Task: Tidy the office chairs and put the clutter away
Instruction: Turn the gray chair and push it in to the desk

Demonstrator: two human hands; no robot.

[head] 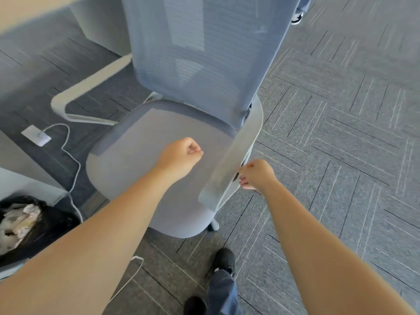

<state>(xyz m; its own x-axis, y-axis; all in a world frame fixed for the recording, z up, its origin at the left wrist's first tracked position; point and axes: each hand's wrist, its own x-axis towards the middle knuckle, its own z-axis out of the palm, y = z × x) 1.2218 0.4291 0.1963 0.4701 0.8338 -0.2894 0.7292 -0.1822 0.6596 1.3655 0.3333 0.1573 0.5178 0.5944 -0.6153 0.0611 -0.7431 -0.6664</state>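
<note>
At the chair | right hand fingers pinching its armrest | left hand fisted, empty | chair seemingly not yet tucked under desk

The right hand gripped the office chair's armrest while the left hand hovered fisted above its seat.

An office. A swivel chair with a blue-grey mesh back and padded seat stands on grey carpet tiles laid in a herringbone pattern. Beside it is the white metal leg of a desk. A floor socket holds a white plug, its cable trailing across the carpet.
</note>
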